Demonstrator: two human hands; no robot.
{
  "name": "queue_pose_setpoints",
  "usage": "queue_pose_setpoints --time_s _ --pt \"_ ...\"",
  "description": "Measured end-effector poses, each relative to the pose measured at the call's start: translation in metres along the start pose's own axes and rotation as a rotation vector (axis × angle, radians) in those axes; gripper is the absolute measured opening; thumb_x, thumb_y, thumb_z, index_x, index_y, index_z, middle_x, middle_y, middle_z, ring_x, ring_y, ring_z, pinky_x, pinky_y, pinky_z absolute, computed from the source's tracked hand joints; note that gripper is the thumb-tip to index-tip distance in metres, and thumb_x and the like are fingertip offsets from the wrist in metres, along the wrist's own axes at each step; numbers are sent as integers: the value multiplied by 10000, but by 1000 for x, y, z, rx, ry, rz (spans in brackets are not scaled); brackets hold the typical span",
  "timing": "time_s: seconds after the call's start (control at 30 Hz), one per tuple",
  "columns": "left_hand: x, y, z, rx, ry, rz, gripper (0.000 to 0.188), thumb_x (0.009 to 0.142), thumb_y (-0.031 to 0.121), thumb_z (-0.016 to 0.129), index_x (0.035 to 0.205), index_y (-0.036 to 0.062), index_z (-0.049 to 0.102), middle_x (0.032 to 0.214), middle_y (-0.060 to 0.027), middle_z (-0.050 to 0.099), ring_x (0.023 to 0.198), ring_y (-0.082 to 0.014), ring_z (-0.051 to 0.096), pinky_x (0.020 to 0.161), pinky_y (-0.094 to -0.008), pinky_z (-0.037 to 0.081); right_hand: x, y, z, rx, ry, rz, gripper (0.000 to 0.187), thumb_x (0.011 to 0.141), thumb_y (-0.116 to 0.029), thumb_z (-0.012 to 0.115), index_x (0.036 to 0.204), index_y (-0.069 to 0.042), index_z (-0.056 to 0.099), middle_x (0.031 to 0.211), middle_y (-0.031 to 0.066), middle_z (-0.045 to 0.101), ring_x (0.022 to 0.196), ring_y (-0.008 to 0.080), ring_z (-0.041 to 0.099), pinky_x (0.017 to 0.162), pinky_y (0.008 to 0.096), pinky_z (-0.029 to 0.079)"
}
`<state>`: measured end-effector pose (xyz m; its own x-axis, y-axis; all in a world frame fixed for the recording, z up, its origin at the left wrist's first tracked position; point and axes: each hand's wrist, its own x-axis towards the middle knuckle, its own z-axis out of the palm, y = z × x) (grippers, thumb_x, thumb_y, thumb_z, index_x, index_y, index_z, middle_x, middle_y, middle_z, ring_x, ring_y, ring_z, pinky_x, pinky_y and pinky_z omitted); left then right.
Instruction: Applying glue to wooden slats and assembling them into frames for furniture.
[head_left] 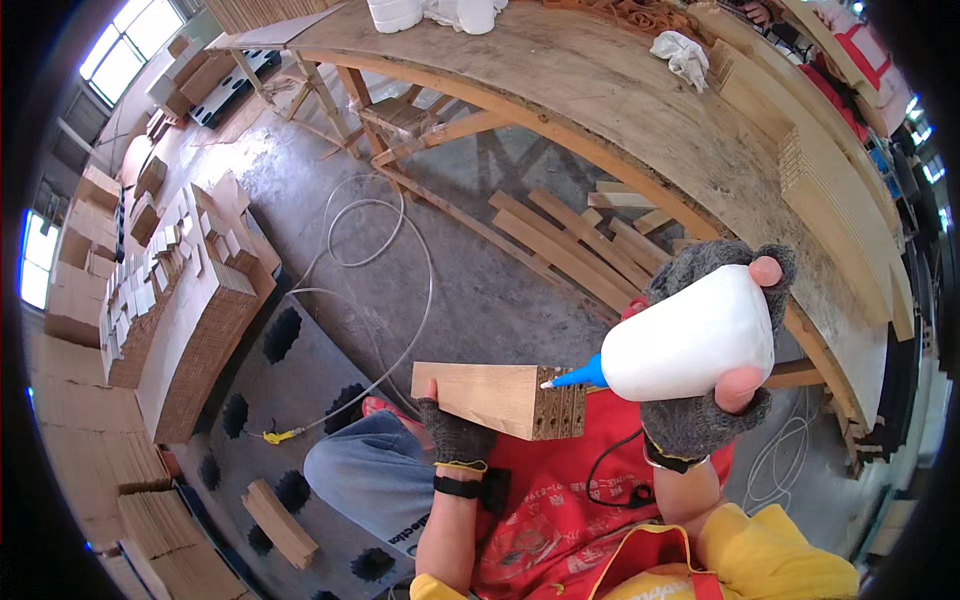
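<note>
In my left hand, which wears a grey fingerless glove, is a short bundle of wooden pieces, its end face showing rows of small dark holes. The gloved fingers wrap the bundle from below and from its left side. My right hand, gloved the same way, grips a white squeeze bottle with a blue nozzle. The bottle lies tilted nearly sideways, and its pale tip meets the upper edge of the holed end face. Whether anything is flowing from the tip cannot be made out.
A long wooden workbench curves across the far side, bearing stacked boards and a crumpled white bag. Loose planks lie beneath it. Left are stacked wood pieces, a black pallet and a pale hose.
</note>
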<state>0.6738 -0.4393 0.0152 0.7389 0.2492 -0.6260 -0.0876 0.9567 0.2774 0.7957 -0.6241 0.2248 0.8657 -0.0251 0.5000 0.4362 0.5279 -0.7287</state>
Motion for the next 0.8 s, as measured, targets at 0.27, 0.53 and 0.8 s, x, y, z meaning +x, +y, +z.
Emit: queue_pose_setpoints --time_s 0.27,0.53,0.8 --pt "8 -1 0 -7 67 27 633 891 560 568 1285 65 532 1201 -133 624 1100 -326 607 978 -489 480 1 -2 4 -34 -13 -1 893 719 -451 874 1374 -102 377 1008 58 476 886 190 510 753 345 472" --pt "12 -2 -9 -58 -12 -15 635 893 547 571 1309 71 510 1228 -137 612 1139 -333 592 1004 -496 471 0 7 -19 9 -303 -118 818 785 -424 813 1384 -30 419 1131 125 548 1028 260 562 842 388 493" --pt "13 0 -9 -39 -12 6 684 889 583 555 1342 74 491 1263 -140 601 1154 -339 585 1010 -509 466 1 11 -14 635 -550 71 817 753 -224 869 1429 -112 423 1294 102 525 1186 257 555 1026 435 459"
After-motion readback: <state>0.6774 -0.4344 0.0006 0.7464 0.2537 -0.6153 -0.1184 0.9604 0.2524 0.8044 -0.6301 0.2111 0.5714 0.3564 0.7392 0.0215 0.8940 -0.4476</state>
